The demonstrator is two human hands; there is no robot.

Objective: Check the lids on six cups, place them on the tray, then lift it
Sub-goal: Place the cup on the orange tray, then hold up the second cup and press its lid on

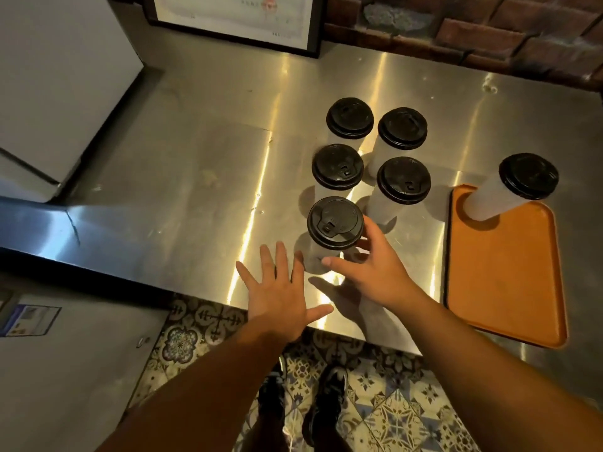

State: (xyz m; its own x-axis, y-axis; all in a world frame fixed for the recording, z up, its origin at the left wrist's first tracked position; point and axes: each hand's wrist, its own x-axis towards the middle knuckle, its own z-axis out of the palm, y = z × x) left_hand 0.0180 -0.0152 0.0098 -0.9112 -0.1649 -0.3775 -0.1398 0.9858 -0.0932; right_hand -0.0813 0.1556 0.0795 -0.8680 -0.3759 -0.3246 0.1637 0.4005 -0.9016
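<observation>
Broad brushed-steel counter (195, 177) below a red brick wall (489, 31). At right, flat orange plastic tray (509, 272), bearing one tall white paper cup with black lid (489, 200) in its far corner. Four matching lidded cups (403, 180) clustered on the counter. Nearest lidded cup (335, 222) on the counter, clasped by right grip (368, 269), thumb and fingers curled round it. Left grip (280, 295) just beside, fingers spread, holding nothing

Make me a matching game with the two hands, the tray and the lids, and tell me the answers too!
Things:
1. tray
2. left hand
3. right hand
4. lids

Descriptions:
A. black
B. curled round the nearest cup
C. orange
D. fingers spread, holding nothing

Pairs: 1-C, 2-D, 3-B, 4-A
</observation>
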